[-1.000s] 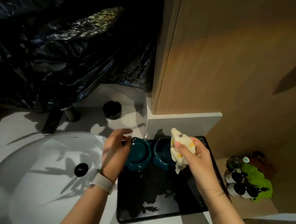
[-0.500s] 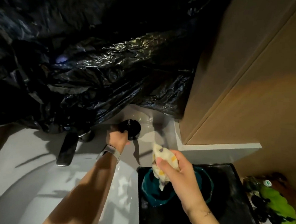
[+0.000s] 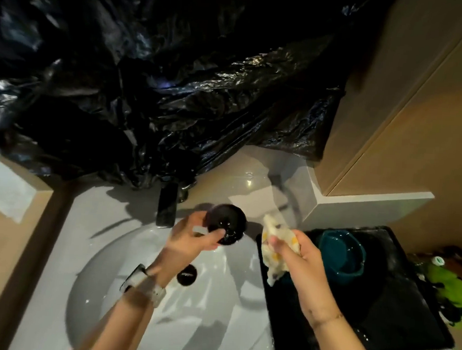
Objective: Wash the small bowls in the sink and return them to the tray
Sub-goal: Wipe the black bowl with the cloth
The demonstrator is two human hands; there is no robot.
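1. Left hand (image 3: 193, 235) grips small round black glossy bowl (image 3: 227, 225) over white sink basin (image 3: 123, 285).
2. Right hand (image 3: 303, 264) clutches crumpled white-yellow cloth (image 3: 276, 249), near black tray's (image 3: 394, 323) left edge.
3. Teal bowl (image 3: 340, 255) on tray.
4. Step: prob. washing; next bring cloth to bowl.

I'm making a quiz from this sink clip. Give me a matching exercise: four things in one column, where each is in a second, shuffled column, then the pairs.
Things
1. black bowl
2. teal bowl
3. cloth
4. drain stopper

Places
A. on the black tray
B. gripped in the right hand
C. at the bottom of the white sink
D. held in the left hand over the sink

Pairs: 1-D, 2-A, 3-B, 4-C
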